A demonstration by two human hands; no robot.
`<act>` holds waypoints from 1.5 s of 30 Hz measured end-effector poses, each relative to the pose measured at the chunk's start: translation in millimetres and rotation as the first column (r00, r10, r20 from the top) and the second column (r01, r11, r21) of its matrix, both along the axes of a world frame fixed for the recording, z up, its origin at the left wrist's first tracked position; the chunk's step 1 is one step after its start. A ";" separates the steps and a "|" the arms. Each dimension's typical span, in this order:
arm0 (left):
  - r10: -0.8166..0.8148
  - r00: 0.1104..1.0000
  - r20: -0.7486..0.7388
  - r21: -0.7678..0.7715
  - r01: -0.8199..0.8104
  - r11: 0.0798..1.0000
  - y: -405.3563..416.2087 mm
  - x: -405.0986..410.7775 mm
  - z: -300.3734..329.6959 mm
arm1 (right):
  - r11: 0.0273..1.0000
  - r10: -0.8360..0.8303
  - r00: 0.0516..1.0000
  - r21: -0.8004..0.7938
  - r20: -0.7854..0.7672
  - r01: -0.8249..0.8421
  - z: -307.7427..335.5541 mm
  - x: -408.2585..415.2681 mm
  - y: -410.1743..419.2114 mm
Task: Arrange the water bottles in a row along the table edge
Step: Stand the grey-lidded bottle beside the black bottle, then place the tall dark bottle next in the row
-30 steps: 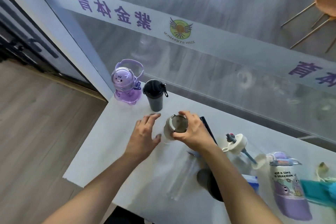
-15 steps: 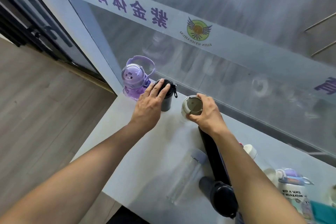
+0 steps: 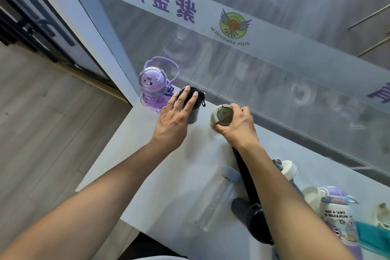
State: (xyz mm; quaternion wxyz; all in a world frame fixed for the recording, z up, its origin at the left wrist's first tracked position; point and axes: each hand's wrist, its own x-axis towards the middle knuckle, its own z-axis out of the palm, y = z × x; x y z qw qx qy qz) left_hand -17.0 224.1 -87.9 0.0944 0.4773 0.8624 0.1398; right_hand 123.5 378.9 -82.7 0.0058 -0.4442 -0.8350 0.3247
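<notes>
At the far left corner of the white table (image 3: 135, 175) stands a purple bear-shaped bottle (image 3: 155, 88). Beside it is a dark grey bottle with a black lid (image 3: 193, 112); my left hand (image 3: 175, 118) rests flat on that lid, fingers spread. To its right, by the glass, stands a bottle with a grey-green lid (image 3: 222, 114), and my right hand (image 3: 238, 126) grips it around the top. A clear bottle (image 3: 215, 198) and a tall black bottle (image 3: 253, 213) lie on the table near me.
A glass wall (image 3: 274, 69) with purple lettering runs along the table's far edge. At the right stand a white-capped bottle (image 3: 289, 170), a purple printed bottle (image 3: 337, 213) and a teal object (image 3: 373, 236). Wooden floor lies to the left.
My right hand carried the grey-green-lidded bottle from mid-table to the far edge beside the dark bottle. My left hand moved forward onto the dark bottle's lid.
</notes>
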 end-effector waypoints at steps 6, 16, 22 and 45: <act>-0.006 0.998 -0.059 -0.016 0.005 1.000 0.5 -0.5 3.1 | 0.999 -0.019 0.999 -0.049 0.043 0.021 8.2 6.0 -1.1; -0.201 0.973 -0.117 0.076 0.210 0.975 20.9 56.9 9.2 | 0.958 -0.184 0.942 -0.165 0.280 0.236 -23.4 75.9 28.3; -0.274 0.961 0.032 -0.070 0.276 0.959 33.5 73.5 0.2 | 0.981 -0.059 0.904 -0.145 0.423 0.132 -61.5 72.0 16.2; -0.195 0.960 0.201 -0.042 0.208 0.977 32.2 74.5 -3.8 | 0.955 -0.291 0.886 -0.045 -0.361 0.295 24.5 117.8 12.8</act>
